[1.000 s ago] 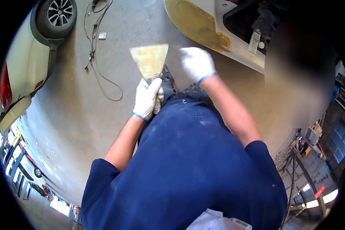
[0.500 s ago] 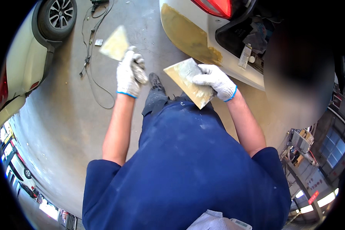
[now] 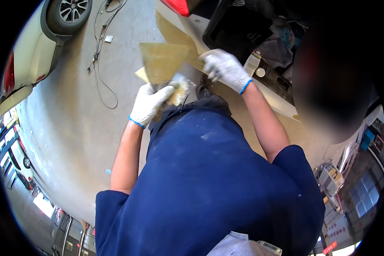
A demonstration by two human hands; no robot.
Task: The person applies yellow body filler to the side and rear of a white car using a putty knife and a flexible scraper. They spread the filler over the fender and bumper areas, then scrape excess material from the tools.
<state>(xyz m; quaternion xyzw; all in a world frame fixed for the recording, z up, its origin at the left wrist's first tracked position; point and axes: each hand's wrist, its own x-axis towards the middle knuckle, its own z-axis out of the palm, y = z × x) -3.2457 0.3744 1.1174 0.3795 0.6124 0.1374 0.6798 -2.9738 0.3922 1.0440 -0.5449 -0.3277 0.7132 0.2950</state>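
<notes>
My left hand (image 3: 148,103), in a white knit glove with a blue cuff, is closed round two things together. A yellowish, fan-shaped putty spreader (image 3: 163,60) stands up from its grip. Under it lies a putty-smeared mixing board (image 3: 182,88), mostly hidden by the spreader and the hand. My right hand (image 3: 226,70), gloved alike and somewhat blurred, has its fingers apart with nothing seen in them. It hovers by the pale car bumper (image 3: 265,90), near the tan filler patch (image 3: 168,27) on its corner.
In the open back of the car stand a white bottle (image 3: 251,63) and a plastic bag (image 3: 275,53). A black cable (image 3: 99,51) runs over the floor on the left, beside another car's wheel (image 3: 71,12). A dark blurred shape covers the upper right.
The mixing board has passed from my right hand to my left, joining the spreader there. My right hand has moved up and left, toward the bumper. The view has shifted toward the car.
</notes>
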